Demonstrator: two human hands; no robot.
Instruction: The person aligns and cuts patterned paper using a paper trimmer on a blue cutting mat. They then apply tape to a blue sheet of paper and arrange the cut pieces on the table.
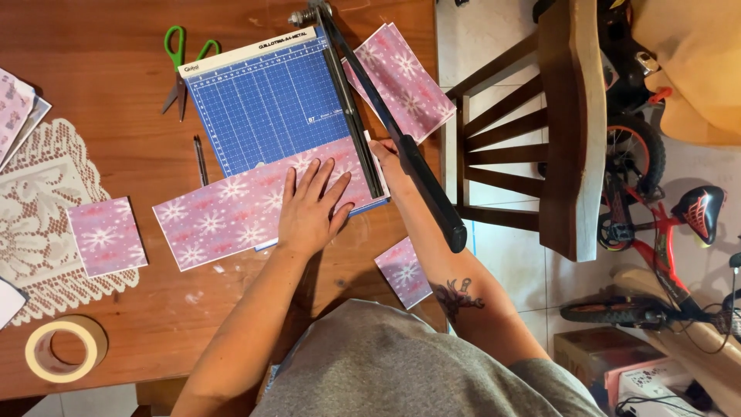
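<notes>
- Your blue paper cutter (266, 100) on the tabletop (100, 93) carries a white label strip (247, 49) along its far edge: long, narrow, white with small dark print, slanting up to the right.
- A small pale mark (328, 116) sits on the cutter's blue grid near the blade rail, just beyond your left hand (312, 208).
- On the floor (502, 262) at the lower right you have a brown cardboard box (590, 347), partly in view.
- Just right of it lies a package (648, 382) with a pink edge and a white face bearing dark print; its shape is cut off by the frame.
- No screens or signs visible.
</notes>
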